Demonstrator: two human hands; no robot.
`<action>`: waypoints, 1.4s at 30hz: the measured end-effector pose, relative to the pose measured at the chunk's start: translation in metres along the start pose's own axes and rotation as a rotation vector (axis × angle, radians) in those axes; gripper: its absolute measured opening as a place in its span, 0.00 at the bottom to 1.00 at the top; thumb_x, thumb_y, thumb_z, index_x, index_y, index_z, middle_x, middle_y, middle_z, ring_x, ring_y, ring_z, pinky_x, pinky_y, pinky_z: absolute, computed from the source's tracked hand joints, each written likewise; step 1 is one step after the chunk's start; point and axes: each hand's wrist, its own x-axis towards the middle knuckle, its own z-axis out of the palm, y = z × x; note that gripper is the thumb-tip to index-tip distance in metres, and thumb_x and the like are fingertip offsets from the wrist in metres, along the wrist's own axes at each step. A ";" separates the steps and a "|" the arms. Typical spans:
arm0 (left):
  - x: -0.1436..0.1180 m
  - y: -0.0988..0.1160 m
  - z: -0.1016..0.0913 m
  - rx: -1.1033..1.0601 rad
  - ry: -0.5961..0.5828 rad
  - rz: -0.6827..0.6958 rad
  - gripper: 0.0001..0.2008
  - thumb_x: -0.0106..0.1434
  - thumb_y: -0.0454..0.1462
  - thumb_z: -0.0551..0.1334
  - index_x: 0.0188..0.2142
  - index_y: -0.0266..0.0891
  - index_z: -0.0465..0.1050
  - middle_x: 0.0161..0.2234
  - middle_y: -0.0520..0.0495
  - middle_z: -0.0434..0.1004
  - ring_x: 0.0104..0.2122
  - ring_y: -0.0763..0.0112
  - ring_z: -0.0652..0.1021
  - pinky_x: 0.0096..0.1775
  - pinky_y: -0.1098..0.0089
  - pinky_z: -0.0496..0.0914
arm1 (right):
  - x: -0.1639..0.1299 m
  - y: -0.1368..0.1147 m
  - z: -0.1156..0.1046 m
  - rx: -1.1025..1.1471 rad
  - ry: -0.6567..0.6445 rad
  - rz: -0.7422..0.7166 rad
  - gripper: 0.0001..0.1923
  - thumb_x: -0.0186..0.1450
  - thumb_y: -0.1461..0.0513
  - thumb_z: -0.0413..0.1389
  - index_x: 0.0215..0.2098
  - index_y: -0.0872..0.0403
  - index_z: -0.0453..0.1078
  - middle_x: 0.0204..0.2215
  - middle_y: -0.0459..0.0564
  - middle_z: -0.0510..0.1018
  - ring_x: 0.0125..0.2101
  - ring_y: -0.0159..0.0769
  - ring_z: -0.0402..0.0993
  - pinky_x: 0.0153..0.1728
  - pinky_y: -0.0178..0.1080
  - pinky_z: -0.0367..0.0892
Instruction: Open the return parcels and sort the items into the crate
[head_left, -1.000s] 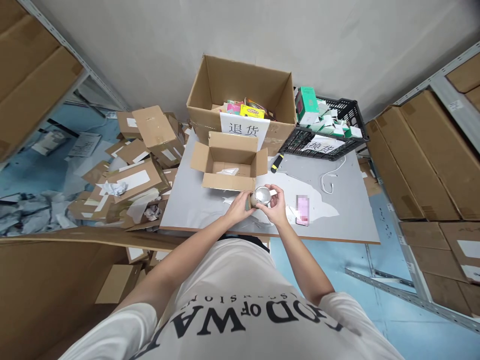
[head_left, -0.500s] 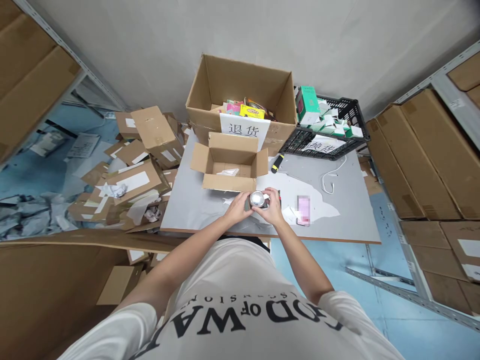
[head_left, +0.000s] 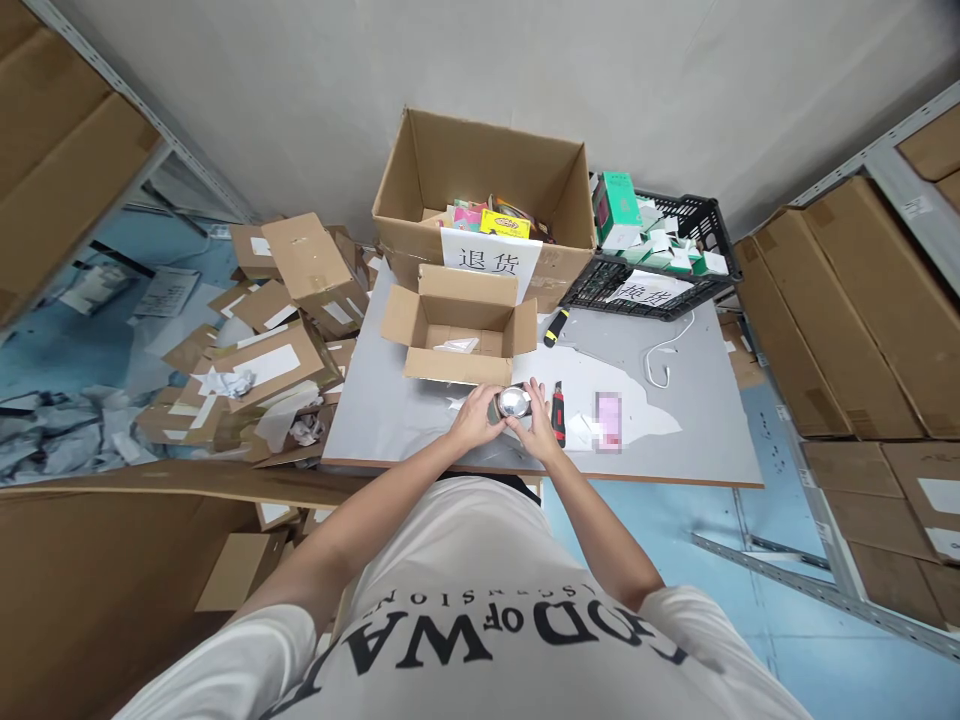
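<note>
1. Silver, shiny round tin (head_left: 513, 402): we hold it between both hands above the near edge of the grey surface (head_left: 390, 400).
2. Our left hand (head_left: 475, 418) fingers wrap its side.
3. Our right hand (head_left: 537, 430) fingers press its other side, beside a red utility knife (head_left: 558, 412).
4. An open small cardboard box (head_left: 459, 325) sits just beyond.

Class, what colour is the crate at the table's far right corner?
Black, seen in the head view: the crate holds green and white cartons.
</note>
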 end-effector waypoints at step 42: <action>-0.020 -0.022 0.022 0.152 0.029 0.176 0.17 0.62 0.39 0.61 0.50 0.38 0.66 0.61 0.34 0.60 0.61 0.57 0.63 0.57 0.55 0.65 | -0.007 0.038 -0.009 0.195 0.052 -0.080 0.26 0.60 0.52 0.58 0.53 0.52 0.60 0.60 0.61 0.63 0.57 0.45 0.65 0.53 0.50 0.66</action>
